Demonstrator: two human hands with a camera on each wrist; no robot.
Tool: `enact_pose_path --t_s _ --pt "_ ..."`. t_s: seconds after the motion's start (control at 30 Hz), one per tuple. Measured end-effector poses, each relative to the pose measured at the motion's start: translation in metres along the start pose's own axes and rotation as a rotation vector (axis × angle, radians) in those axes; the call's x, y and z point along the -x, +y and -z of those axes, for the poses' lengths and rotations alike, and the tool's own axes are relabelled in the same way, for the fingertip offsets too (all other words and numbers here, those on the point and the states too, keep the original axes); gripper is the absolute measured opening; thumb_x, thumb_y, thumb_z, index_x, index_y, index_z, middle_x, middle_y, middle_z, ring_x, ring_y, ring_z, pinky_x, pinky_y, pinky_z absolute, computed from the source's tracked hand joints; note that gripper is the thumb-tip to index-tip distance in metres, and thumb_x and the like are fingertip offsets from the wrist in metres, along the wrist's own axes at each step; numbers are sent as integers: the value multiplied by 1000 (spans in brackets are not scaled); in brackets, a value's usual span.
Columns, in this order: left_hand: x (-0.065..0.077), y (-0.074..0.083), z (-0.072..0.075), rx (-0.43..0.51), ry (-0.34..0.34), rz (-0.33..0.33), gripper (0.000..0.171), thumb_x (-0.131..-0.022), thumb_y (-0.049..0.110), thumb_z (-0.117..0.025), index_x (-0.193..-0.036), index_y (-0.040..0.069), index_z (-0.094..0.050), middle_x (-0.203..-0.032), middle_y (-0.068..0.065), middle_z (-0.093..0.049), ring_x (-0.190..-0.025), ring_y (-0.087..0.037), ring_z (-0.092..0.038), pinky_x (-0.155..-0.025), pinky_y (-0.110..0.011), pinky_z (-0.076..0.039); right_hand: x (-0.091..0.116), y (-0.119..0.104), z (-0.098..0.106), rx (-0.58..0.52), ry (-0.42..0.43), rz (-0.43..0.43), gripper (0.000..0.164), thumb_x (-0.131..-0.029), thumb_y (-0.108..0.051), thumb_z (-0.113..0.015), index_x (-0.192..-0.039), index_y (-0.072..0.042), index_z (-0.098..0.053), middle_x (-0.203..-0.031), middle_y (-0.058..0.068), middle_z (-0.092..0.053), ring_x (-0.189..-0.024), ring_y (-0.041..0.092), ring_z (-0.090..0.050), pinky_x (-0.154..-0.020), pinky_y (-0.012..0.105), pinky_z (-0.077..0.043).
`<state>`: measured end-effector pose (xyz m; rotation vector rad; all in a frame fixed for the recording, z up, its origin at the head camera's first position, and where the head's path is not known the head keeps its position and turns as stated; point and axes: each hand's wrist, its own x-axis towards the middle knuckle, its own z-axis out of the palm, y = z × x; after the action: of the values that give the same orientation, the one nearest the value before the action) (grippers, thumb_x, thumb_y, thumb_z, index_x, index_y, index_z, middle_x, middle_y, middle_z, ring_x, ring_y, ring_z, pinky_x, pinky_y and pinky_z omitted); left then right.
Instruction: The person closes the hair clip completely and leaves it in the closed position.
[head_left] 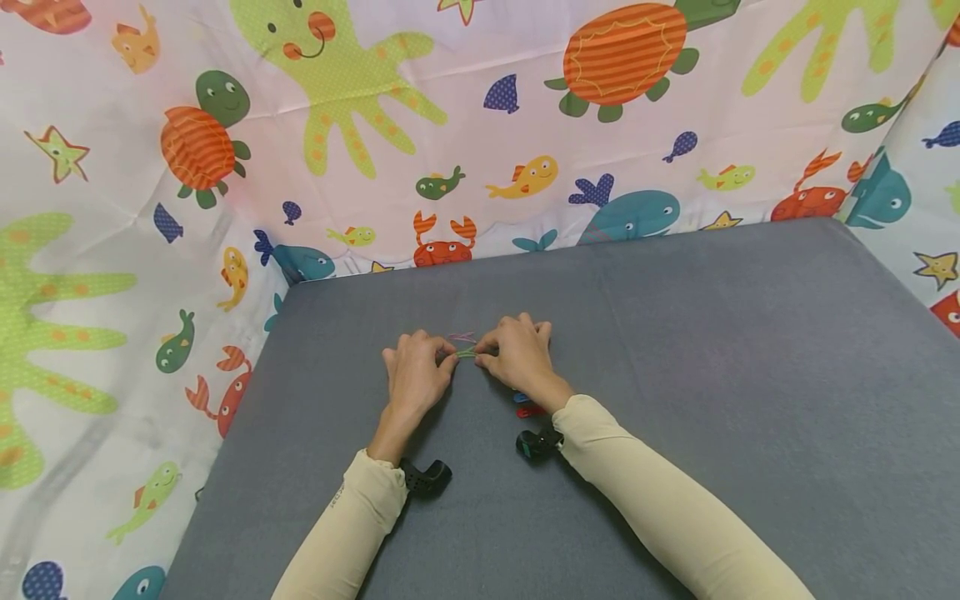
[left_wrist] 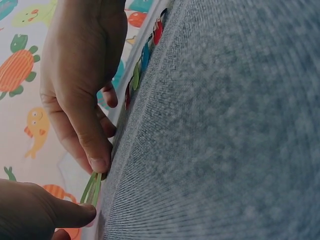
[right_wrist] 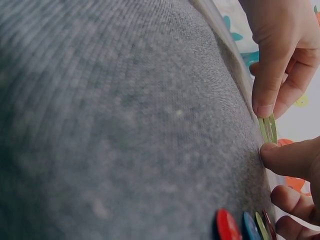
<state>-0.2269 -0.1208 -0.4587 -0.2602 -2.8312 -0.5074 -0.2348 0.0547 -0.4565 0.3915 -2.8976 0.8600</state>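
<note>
Left hand [head_left: 420, 371] and right hand [head_left: 521, 354] pinch opposite ends of a slim green clip [head_left: 466, 353], close to gray cloth [head_left: 675, 375] | a pink piece [head_left: 462, 337] lies just beyond | an uneven pull or loosened pinch could send the narrow clip springing away.

A: What carries the stuff?
B: Gray table [head_left: 720, 375], cloth-like top.
A: Lying on it?
B: Red clip [right_wrist: 228, 226], blue clip [right_wrist: 251, 227], green clip [right_wrist: 261, 226], dark red clip [right_wrist: 270, 226], side by side. Pink strands [head_left: 462, 337] farther back; too small to identify.
</note>
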Motion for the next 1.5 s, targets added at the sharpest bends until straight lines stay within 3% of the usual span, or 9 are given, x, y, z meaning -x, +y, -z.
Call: enact_pose_path --t_s 0.43,1.0,1.5 --pt "1 5 5 12 18 -23 7 -90 25 -78 -92 19 -82 -77 -1 -57 -76 -22 -46 -71 -42 -25 5 10 7 -72 9 42 11 -91 -30 -78 -99 -26 -83 -101 1 -70 -91 24 -46 -85 49 -21" --pt "3 24 18 80 32 -83 10 -91 26 -77 -95 19 -82 -80 -2 -60 -77 -20 -47 -71 -39 -25 13 28 21 -220 137 182 6 -88 -21 -80 -94 -19 -83 -94 1 -72 -88 26 -52 -84 50 -23" --pt "1 40 19 96 60 -129 10 -90 27 -79 -93 19 -83 -78 0 -60 -78 -19 -48 -71 -40 -27 22 36 27 -236 241 229 5 -89 -19 -79 -90 -14 -81 -92 6 -71 -88 29 -56 -86 51 -25"
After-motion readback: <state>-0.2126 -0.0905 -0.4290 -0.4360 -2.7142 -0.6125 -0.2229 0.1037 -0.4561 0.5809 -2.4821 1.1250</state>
